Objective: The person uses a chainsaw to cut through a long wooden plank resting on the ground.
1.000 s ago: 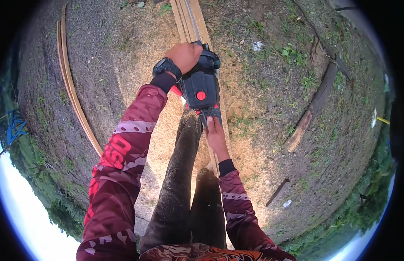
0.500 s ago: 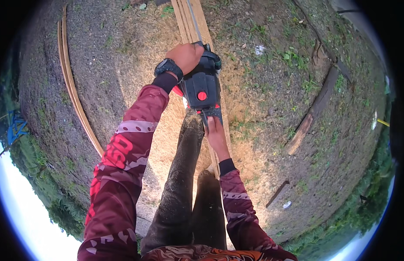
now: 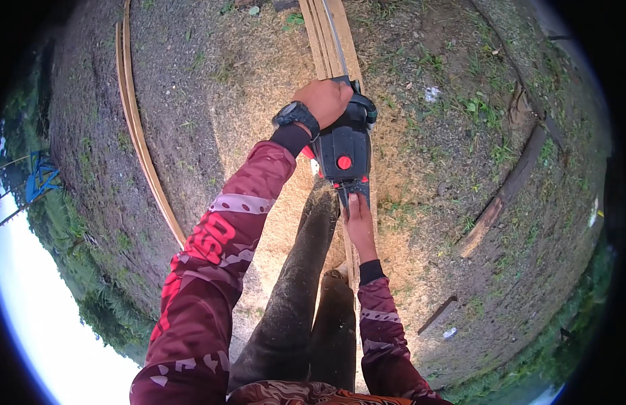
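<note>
Both of my hands are on a black chainsaw with red knobs, which sits over long sawn timber. My left hand, with a dark watch on the wrist, is closed around the front handle. Behind the body, my right hand grips the rear handle, its thumb lying along the top. The guide bar points away from me along the timber, which is split lengthwise by several lines. Most of the fingers of both hands are hidden beneath the handles.
Two long narrow boards lie on the ground at left. Pale sawdust covers the ground around my legs. A dark log with a bare wood end lies at right, and a short dark piece lies nearer. Small white litter is scattered there.
The whole scene, with hands and chainsaw, has shifted right and slightly down in the view. Both hands keep the same hold; the chainsaw shows little movement along the timber.
</note>
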{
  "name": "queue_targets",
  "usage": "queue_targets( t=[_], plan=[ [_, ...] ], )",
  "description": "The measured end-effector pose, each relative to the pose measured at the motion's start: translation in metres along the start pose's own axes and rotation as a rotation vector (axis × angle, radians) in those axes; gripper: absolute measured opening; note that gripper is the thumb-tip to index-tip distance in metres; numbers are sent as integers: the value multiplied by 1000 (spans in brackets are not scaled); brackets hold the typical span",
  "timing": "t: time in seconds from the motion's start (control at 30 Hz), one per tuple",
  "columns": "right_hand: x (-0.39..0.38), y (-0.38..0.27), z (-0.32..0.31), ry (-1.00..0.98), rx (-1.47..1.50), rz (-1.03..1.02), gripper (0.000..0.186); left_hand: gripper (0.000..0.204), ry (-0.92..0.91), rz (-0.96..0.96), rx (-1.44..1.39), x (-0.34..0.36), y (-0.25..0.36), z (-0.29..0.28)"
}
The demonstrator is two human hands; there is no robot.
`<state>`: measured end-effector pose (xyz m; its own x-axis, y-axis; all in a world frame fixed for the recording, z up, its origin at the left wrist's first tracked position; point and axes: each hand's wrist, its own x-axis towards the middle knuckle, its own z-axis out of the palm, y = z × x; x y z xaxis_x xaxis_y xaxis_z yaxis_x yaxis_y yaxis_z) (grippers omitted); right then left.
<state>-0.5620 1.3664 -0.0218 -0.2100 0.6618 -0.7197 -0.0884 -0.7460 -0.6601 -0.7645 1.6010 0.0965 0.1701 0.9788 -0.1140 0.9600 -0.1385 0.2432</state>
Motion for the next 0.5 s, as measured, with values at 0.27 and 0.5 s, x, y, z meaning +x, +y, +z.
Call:
queue_targets(
  t=[0.27,0.5],
  plan=[
    [-7,-13,6,28,59,-59,48,32,31,33,-1,-2,6,-13],
    [-13,-7,2,22,-65,-34,46,47,52,-185,-196,-9,12,-14]
  ],
)
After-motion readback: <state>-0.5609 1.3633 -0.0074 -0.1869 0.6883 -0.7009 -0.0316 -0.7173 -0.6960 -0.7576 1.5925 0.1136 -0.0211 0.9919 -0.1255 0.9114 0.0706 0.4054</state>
